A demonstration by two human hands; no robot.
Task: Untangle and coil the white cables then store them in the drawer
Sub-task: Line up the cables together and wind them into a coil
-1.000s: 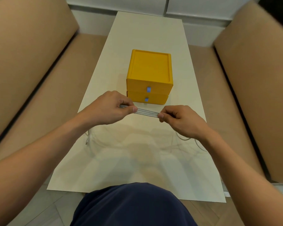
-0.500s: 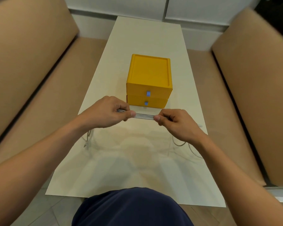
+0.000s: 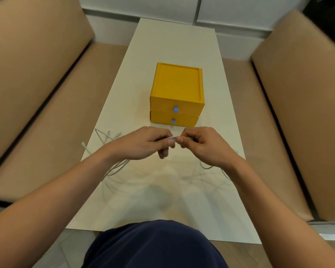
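My left hand (image 3: 143,145) and right hand (image 3: 201,146) pinch the cables (image 3: 114,168), which lie mostly loose. Both drawers (image 3: 182,105) are closed, so I judge coiling barely begun.

I am logging: drawer unit (image 3: 177,88) sitting on table (image 3: 174,45) just beyond the fingers (image 3: 162,136); cables (image 3: 115,167) trailing left and right beneath them.

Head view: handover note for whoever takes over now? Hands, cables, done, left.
Left hand and right hand: each pinches the bunched white cables, close together above the table.
Loose ends trail across the table on both sides, one past its left edge.
Yellow drawer unit: both drawers shut.
Done: strands partly gathered.
Left: finish coiling, open a drawer, store them.
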